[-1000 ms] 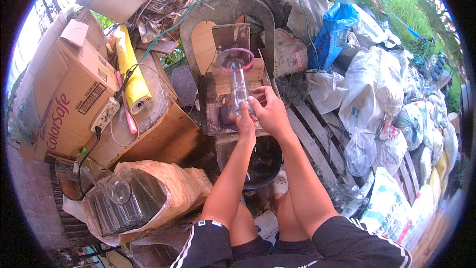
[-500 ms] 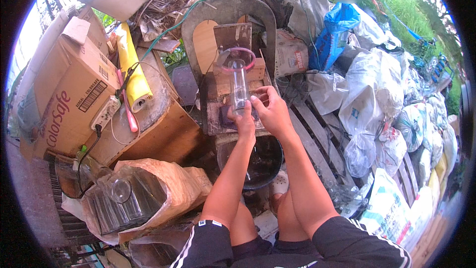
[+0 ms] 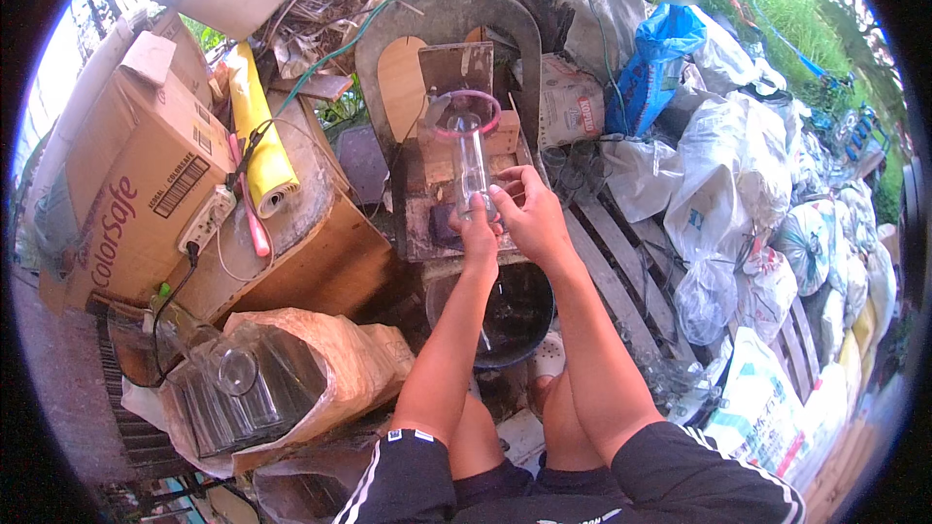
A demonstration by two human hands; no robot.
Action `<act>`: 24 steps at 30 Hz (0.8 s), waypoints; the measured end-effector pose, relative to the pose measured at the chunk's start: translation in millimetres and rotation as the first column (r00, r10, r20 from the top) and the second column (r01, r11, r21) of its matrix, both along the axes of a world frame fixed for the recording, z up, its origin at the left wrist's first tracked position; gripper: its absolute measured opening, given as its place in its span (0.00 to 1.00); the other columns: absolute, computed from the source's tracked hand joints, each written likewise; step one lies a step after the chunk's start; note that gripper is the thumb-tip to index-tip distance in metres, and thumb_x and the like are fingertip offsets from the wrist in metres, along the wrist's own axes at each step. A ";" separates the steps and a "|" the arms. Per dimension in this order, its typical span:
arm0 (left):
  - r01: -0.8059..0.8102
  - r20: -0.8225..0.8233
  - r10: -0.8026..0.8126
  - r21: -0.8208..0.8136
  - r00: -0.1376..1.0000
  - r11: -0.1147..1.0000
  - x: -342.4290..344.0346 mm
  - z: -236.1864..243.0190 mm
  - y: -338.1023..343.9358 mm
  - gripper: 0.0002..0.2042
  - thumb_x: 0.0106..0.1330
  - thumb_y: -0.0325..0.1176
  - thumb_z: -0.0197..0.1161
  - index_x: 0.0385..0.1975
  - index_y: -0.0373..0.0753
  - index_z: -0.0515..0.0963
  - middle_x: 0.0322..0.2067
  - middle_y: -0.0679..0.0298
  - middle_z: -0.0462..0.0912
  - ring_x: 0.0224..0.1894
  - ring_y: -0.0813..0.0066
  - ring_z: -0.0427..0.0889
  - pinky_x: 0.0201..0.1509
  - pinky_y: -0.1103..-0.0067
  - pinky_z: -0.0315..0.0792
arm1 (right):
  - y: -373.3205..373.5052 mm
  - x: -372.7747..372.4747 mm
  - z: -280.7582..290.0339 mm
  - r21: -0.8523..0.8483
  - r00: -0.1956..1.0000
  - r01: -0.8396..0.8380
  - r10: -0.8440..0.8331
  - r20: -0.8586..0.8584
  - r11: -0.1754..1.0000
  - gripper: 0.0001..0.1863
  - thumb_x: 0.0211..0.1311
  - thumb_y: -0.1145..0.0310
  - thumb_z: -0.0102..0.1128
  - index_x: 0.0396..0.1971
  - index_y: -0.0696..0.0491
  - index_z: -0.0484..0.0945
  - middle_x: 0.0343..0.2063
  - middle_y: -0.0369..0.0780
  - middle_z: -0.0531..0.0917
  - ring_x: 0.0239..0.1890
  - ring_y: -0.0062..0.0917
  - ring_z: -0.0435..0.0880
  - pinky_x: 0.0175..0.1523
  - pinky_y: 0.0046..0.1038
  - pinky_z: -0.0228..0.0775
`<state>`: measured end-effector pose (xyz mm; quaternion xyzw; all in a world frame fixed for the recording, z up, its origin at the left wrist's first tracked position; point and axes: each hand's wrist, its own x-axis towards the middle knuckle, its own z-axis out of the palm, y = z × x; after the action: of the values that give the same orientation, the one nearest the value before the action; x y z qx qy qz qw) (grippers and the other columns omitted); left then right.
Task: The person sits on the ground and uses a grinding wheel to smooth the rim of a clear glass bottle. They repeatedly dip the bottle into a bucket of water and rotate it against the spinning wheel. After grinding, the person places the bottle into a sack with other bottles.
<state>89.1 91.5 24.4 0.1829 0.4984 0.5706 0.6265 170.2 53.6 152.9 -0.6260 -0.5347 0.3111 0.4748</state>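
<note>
A clear, narrow glass bottle point(image 3: 472, 160) points away from me, its near end between my hands. My left hand point(image 3: 480, 233) is closed round that end, with the thumb laid along the glass. From the right, my right hand point(image 3: 532, 212) pinches the same end with thumb and curled fingers. Just beyond the bottle's far end, a pink ring point(image 3: 493, 118) sits in front of a wooden block stand point(image 3: 500, 136) on a grey plastic chair point(image 3: 530, 39). Below my wrists is a dark round basin point(image 3: 524, 325).
Left are a wooden cabinet point(image 3: 320, 252), a cardboard box point(image 3: 126, 184), a yellow roll point(image 3: 264, 160) and a power strip point(image 3: 208, 220). A brown sack point(image 3: 359, 354) holds square glass vessels point(image 3: 243, 408). To the right, wooden slats point(image 3: 621, 272) lie beside heaped plastic bags point(image 3: 718, 175).
My left thumb has slid slightly up along the bottle. The bottle has turned or shifted a little; both hands stay in nearly the same place.
</note>
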 end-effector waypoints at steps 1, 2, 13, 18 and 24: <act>-0.042 -0.187 0.043 0.010 0.981 0.999 2.7 -2.3 0.6 0.27 0.74 0.62 0.61 0.59 0.48 0.70 0.39 0.70 0.77 0.31 0.78 0.74 0.35 0.75 0.69 | -0.7 -0.1 0.9 0.005 1.000 -0.003 0.003 -0.006 1.000 0.21 0.70 0.61 0.66 0.54 0.61 0.78 0.37 0.54 0.89 0.40 0.45 0.91 0.47 0.40 0.81; -0.040 -0.147 0.041 0.006 0.988 0.999 1.4 -4.1 1.5 0.27 0.73 0.61 0.63 0.60 0.48 0.70 0.38 0.70 0.77 0.31 0.79 0.74 0.35 0.75 0.68 | -1.3 -0.1 1.7 0.006 1.000 0.000 0.000 0.004 1.000 0.21 0.70 0.61 0.66 0.54 0.61 0.78 0.37 0.54 0.89 0.40 0.45 0.91 0.47 0.39 0.81; 0.152 0.517 -0.143 0.025 0.844 0.988 -13.2 20.6 -9.8 0.28 0.73 0.66 0.59 0.55 0.47 0.74 0.38 0.68 0.78 0.34 0.81 0.74 0.35 0.79 0.68 | -0.6 2.5 0.3 -0.013 0.998 0.002 -0.002 -0.056 1.000 0.20 0.70 0.62 0.66 0.52 0.61 0.78 0.38 0.55 0.89 0.41 0.45 0.91 0.49 0.40 0.80; 0.039 -0.040 -0.041 -0.035 0.998 0.999 -2.4 14.0 -7.4 0.30 0.73 0.67 0.59 0.57 0.46 0.72 0.40 0.65 0.79 0.37 0.80 0.74 0.34 0.82 0.66 | -2.1 2.0 3.1 -0.009 1.000 0.008 -0.009 -0.018 1.000 0.20 0.70 0.62 0.66 0.52 0.61 0.78 0.38 0.55 0.89 0.41 0.46 0.90 0.49 0.40 0.80; 0.169 0.400 -0.136 -0.048 0.906 0.985 -11.8 16.0 -11.8 0.32 0.71 0.70 0.58 0.58 0.47 0.71 0.43 0.64 0.78 0.38 0.79 0.74 0.35 0.80 0.67 | -1.0 2.0 1.9 0.016 1.000 0.002 -0.002 -0.023 1.000 0.21 0.70 0.61 0.67 0.52 0.61 0.78 0.38 0.55 0.89 0.41 0.45 0.91 0.48 0.40 0.80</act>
<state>77.3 79.7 40.4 0.0768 0.3686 0.5245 0.7637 172.2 52.5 154.9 -0.6191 -0.5311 0.3134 0.4863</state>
